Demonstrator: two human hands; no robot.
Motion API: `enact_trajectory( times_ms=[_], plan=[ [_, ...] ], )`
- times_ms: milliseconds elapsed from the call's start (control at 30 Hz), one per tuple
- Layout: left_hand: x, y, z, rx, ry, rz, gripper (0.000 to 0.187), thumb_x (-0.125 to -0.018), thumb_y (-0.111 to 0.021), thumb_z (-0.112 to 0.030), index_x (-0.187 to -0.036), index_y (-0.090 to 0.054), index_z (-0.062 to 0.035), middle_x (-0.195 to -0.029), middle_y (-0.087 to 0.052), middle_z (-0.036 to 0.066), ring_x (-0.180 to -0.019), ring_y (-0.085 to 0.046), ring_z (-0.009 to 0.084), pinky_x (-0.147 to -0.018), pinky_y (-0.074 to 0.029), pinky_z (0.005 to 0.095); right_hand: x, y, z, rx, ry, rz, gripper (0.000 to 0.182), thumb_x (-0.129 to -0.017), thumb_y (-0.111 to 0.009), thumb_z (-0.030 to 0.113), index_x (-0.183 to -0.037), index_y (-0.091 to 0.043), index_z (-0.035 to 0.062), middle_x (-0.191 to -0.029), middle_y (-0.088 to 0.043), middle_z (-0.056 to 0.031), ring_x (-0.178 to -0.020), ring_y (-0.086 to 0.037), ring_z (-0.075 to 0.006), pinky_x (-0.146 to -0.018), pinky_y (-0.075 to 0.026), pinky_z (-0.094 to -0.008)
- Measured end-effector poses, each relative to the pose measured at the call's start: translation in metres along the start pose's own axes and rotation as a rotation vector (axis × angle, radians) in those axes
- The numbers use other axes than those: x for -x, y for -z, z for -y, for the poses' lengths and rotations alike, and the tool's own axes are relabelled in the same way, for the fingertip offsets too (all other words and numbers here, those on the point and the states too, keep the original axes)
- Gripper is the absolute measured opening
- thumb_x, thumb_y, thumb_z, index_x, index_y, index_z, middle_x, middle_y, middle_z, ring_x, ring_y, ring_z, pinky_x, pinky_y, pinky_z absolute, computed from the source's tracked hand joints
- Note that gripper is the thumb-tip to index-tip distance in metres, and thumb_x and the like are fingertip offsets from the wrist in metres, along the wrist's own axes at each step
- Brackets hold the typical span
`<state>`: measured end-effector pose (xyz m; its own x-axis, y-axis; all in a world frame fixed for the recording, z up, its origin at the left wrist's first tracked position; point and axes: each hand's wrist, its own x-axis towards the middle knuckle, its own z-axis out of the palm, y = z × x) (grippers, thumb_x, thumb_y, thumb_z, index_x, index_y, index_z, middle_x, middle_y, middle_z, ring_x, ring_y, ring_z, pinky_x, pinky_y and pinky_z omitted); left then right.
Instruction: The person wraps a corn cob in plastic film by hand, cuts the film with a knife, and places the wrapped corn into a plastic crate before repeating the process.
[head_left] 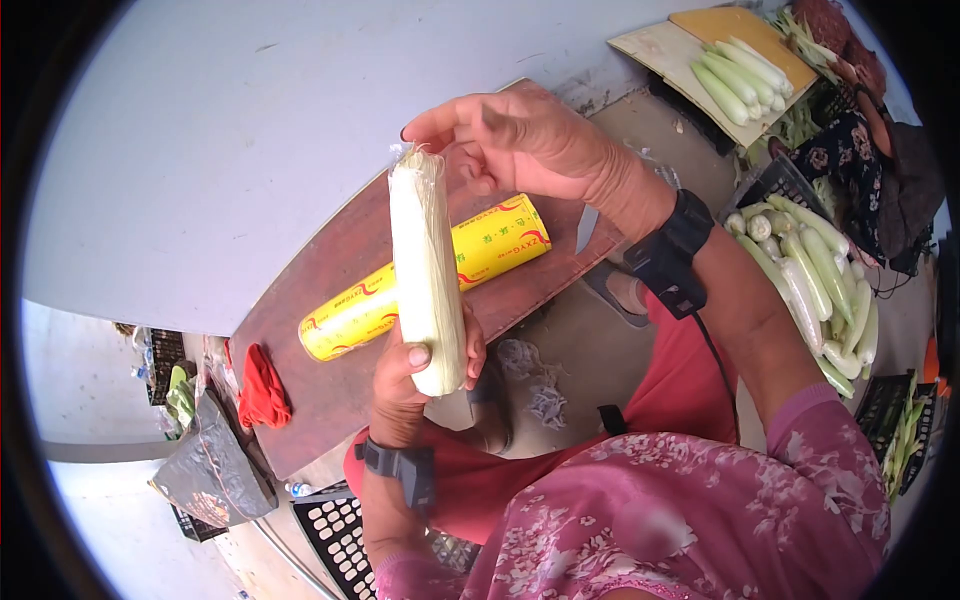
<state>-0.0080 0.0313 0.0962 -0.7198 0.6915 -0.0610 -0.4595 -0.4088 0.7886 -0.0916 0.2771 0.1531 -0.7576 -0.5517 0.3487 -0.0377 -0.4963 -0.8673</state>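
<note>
- A left hand (415,365) clamps the lower end of a pale wrapped corn cob (425,275), held upright over a wooden board (330,400).
- The right hand (530,140) pinches the cling film at the top.
- The cob looks firm and light; its film likely slippery, so end grips suit.
- Behind the grip, a yellow film roll (500,245) bears red lettering, too small to read for certain.

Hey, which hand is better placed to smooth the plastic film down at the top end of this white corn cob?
Right hand: its fingers already pinch the corn cob top, while the left hand grips the bottom.
</note>
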Motion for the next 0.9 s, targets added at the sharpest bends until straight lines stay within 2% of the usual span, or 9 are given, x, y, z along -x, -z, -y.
enact_trajectory(
  times_ms=[133,233,333,433,633,733,833,900],
  plan=[
    [0.001,0.0,0.001,0.027,0.053,0.052,0.069,-0.06,-0.072,-0.034,-0.109,-0.046,0.0068,-0.075,-0.056,0.018,-0.059,-0.058,0.0258,-0.045,-0.048,0.0323,0.001,-0.01,-0.003,0.156,-0.009,0.019,0.062,-0.078,-0.078,0.027,-0.127,-0.052,-0.0026,-0.109,-0.058,-0.0047,-0.081,-0.049,-0.0065,-0.067,-0.042,-0.0201],
    [0.002,0.002,0.003,0.063,0.081,0.091,0.069,-0.06,-0.073,-0.034,-0.109,-0.046,0.0067,-0.075,-0.056,0.019,-0.058,-0.058,0.0269,-0.045,-0.049,0.0328,0.0,-0.01,-0.002,0.128,-0.049,0.078,0.06,-0.078,-0.078,0.022,-0.127,-0.053,-0.0028,-0.105,-0.059,-0.0057,-0.077,-0.05,-0.0058,-0.065,-0.043,-0.0184],
    [0.0,0.002,0.004,0.079,0.082,0.116,0.068,-0.063,-0.076,-0.036,-0.108,-0.046,0.0056,-0.072,-0.055,0.019,-0.055,-0.059,0.0274,-0.043,-0.05,0.0327,0.003,-0.013,0.003,0.026,-0.071,0.052,0.054,-0.078,-0.076,0.014,-0.122,-0.055,-0.008,-0.111,-0.061,-0.0105,-0.096,-0.061,-0.0146,-0.087,-0.05,-0.0253],
    [0.0,0.001,0.003,0.08,0.087,0.122,0.069,-0.062,-0.076,-0.036,-0.108,-0.046,0.0054,-0.073,-0.055,0.02,-0.055,-0.059,0.0277,-0.044,-0.05,0.0328,0.004,-0.013,-0.002,0.015,-0.052,0.006,0.046,-0.08,-0.073,0.013,-0.119,-0.058,-0.0079,-0.103,-0.064,-0.0101,-0.089,-0.061,-0.0127,-0.08,-0.051,-0.0234],
    [0.001,0.0,0.004,0.087,0.076,0.137,0.069,-0.062,-0.076,-0.037,-0.107,-0.046,0.0054,-0.073,-0.055,0.02,-0.054,-0.059,0.0274,-0.044,-0.05,0.0325,0.002,-0.013,-0.006,-0.048,0.003,0.036,0.041,-0.085,-0.068,0.014,-0.118,-0.059,-0.0088,-0.096,-0.066,-0.0089,-0.075,-0.057,-0.0081,-0.063,-0.046,-0.02],
    [0.001,0.0,0.003,0.063,0.07,0.126,0.068,-0.063,-0.075,-0.036,-0.108,-0.046,0.0061,-0.074,-0.056,0.019,-0.056,-0.059,0.0263,-0.045,-0.05,0.032,0.002,-0.013,-0.002,0.025,0.019,0.007,0.035,-0.087,-0.065,0.01,-0.116,-0.061,-0.0081,-0.093,-0.066,-0.0081,-0.07,-0.055,-0.0073,-0.06,-0.044,-0.0188],
    [0.003,-0.001,-0.001,0.023,0.074,0.063,0.066,-0.062,-0.073,-0.032,-0.109,-0.048,0.0072,-0.078,-0.057,0.019,-0.062,-0.06,0.0248,-0.048,-0.051,0.0319,0.001,-0.014,-0.003,0.115,0.049,-0.083,0.027,-0.087,-0.066,0.014,-0.108,-0.068,-0.0009,-0.081,-0.064,-0.0022,-0.061,-0.047,-0.0036,-0.054,-0.039,-0.0163],
    [0.003,0.001,-0.003,-0.034,0.057,0.03,0.065,-0.064,-0.073,-0.033,-0.109,-0.049,0.0074,-0.079,-0.058,0.018,-0.063,-0.061,0.0237,-0.049,-0.052,0.0313,0.0,-0.012,-0.005,0.135,0.064,-0.094,0.025,-0.087,-0.065,0.014,-0.107,-0.069,-0.001,-0.08,-0.065,-0.0027,-0.061,-0.047,-0.0035,-0.053,-0.039,-0.0161]
  ],
)
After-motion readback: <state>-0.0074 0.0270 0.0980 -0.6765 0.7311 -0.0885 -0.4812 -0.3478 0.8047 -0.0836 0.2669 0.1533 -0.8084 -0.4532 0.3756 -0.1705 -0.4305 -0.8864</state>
